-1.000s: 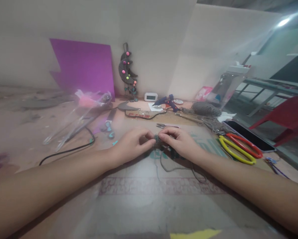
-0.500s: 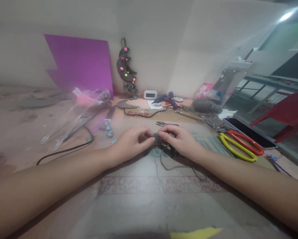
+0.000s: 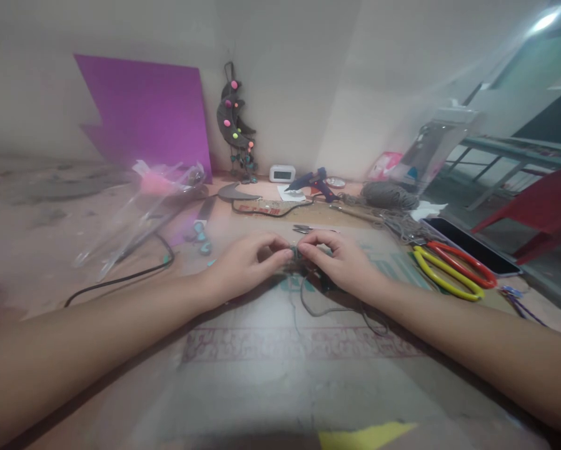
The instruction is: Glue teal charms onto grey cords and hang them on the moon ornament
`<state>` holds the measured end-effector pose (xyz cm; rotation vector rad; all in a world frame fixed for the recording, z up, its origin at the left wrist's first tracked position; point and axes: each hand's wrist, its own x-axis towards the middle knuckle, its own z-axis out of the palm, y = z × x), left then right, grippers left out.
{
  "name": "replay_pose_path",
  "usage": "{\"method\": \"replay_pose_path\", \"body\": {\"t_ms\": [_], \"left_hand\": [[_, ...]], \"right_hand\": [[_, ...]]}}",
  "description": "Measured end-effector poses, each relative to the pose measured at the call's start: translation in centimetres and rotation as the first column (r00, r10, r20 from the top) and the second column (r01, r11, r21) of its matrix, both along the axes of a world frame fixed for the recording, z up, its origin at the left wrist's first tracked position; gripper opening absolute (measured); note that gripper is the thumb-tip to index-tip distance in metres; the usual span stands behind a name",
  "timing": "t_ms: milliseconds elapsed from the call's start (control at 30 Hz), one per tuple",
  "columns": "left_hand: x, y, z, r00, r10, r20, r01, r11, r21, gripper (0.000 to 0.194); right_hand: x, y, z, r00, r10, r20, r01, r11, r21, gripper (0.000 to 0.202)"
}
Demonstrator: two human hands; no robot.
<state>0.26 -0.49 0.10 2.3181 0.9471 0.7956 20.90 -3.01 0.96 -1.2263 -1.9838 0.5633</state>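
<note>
My left hand (image 3: 257,262) and my right hand (image 3: 334,256) meet over the middle of the table, thumbs and forefingers pinched. Between the fingertips is a small dark green-grey piece (image 3: 295,252), mostly hidden, so its kind cannot be made out. Grey yarn (image 3: 330,310) trails below my right hand and curls on the table. A thinner thread (image 3: 293,306) hangs under the pinch. Just beyond the fingers lie small thread snips (image 3: 303,229).
Right: yellow-and-red-handled scissors (image 3: 449,272), a phone (image 3: 470,245), a grey yarn ball (image 3: 388,195). Behind: a glue gun (image 3: 313,183), a small clock (image 3: 282,174), a felt moon hanging (image 3: 231,115). Left: a plastic bag (image 3: 153,187), a black cord (image 3: 121,284), purple card (image 3: 153,119).
The whole view has shifted slightly, with things appearing a little higher. Both hands keep their pinch on the small piece, and their fingertips have moved only slightly.
</note>
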Motion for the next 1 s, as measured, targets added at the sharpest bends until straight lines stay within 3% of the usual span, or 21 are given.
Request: {"method": "replay_pose_path", "body": {"t_ms": [167,500,767,1000], "left_hand": [[-0.25,0.05,0.07,0.999,0.000,0.034,0.001,1.000,-0.017,0.027],[-0.10,0.03,0.12,1.000,0.022,0.018,-0.023,0.999,0.033,0.019],[-0.22,0.07,0.08,0.999,-0.011,0.043,0.011,1.000,0.008,0.034],[-0.13,0.15,-0.14,1.000,0.018,0.020,-0.018,1.000,0.023,0.020]], "right_hand": [[-0.19,-0.14,0.14,0.999,0.011,0.041,-0.013,0.998,0.054,0.020],[-0.08,-0.05,0.10,0.997,0.059,0.054,-0.061,0.997,0.037,0.019],[-0.06,-0.09,0.11,1.000,0.016,-0.001,-0.016,1.000,0.000,0.016],[-0.23,-0.37,-0.03,1.000,0.004,-0.018,-0.004,1.000,-0.007,0.017]]}}
